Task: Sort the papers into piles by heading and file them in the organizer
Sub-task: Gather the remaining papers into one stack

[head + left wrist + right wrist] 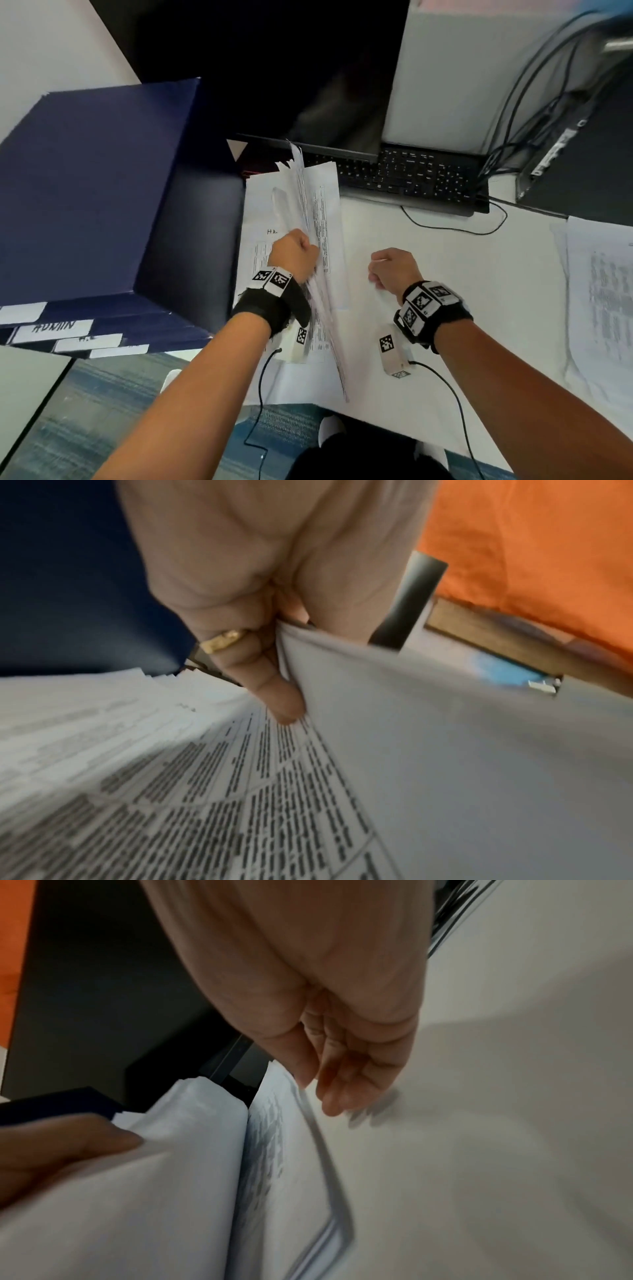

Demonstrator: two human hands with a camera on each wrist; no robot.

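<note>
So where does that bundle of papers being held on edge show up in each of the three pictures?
Head view: the bundle of papers stands on edge at centre, gripped by the left hand.
Left wrist view: the bundle fills the lower right, pinched under the fingers.
Right wrist view: it fills the lower left.
Shared landmark: the dark blue organizer.

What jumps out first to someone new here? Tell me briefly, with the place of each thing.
The left hand at the centre grips a sheaf of printed papers stood on edge over more sheets lying flat on the white desk. Filling the left side is the big navy organizer, with white labels along its near edge, one reading ADMIN. The right hand, loosely curled, holds nothing beside the sheaf; a black keyboard lies behind.
</note>
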